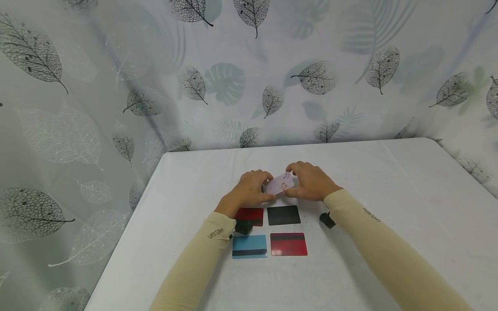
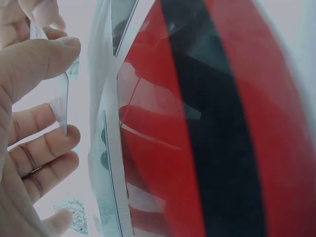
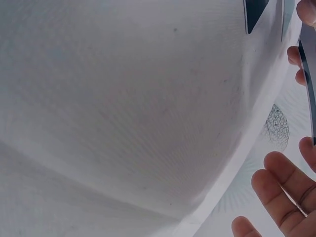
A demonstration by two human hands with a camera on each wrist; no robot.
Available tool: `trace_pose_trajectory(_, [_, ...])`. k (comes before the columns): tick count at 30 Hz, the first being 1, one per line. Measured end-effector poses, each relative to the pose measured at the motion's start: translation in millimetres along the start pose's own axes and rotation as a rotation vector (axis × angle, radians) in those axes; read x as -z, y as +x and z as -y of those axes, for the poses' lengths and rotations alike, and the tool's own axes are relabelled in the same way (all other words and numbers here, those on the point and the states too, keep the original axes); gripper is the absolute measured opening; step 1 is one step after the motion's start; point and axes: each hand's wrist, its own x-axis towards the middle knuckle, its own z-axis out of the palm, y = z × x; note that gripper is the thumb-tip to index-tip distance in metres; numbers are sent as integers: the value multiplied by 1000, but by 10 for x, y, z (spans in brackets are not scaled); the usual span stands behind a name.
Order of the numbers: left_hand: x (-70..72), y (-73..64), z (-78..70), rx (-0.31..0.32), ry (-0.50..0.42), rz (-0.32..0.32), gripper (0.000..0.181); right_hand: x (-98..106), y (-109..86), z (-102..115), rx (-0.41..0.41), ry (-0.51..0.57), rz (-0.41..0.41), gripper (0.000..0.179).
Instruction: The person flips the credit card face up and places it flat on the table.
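Observation:
Above the table, both hands hold a pale pink card (image 1: 281,183) with a purple floral print, slightly tilted. My left hand (image 1: 252,187) grips its left end; in the left wrist view the thumb (image 2: 47,57) lies over the card (image 2: 60,101) with fingers behind it. At the opposite end, my right hand (image 1: 313,181) holds the card between thumb and forefinger, its other fingers (image 3: 284,190) spread away from it. Nearer the body lie a dark red card (image 1: 252,212), partly covered by the left wrist camera, a black card (image 1: 284,215), a blue card (image 1: 250,242) and a bright red card (image 1: 288,248).
The cards lie in two rows on a white-covered table (image 1: 369,172). A leaf-print curtain (image 1: 233,112) hangs behind the table and along its sides. Black wrist cameras (image 1: 327,220) sit under both forearms, close to the tabletop.

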Motion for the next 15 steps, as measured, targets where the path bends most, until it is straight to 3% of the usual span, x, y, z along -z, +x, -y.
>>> trace_pose_trajectory(15, [-21, -7, -14, 13, 51, 10, 56, -27, -14, -28, 76, -101, -13, 64])
